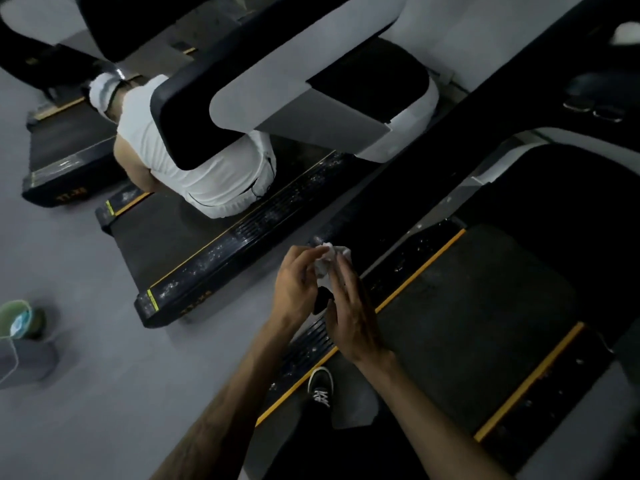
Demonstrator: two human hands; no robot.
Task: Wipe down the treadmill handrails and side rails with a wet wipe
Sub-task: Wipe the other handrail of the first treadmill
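Both hands are up in front of the person w/ a crumpled white wet wipe (328,260) between them, just at the lower end of the long black treadmill handrail (415,161) that runs diagonally up to the right. Left hand (297,284) has its fingers curled, thumb and fingertips pinching the wipe's left edge. Right hand (353,313) is held w/ fingers mostly straight and close together, fingertips against the wipe's right side; can't tell if it actually grips or only touches. The wipe looks to be touching or just beside the handrail's end, blur makes it hard to say. Below the hands lies the black ribbed side rail w/ a yellow stripe (398,289), speckled w/ pale marks, beside the dark treadmill belt (485,323). A black sneaker w/ white laces (321,386) stands on that side rail, near its lower end. On the next treadmill over, to the left, another person in a white shirt and white trousers (194,168) is crouched on the belt, partly hidden behind a grey and black console (294,98). Bottom left on the grey floor (86,254) sits a green round container (20,320), blurred, well apart from the hands.
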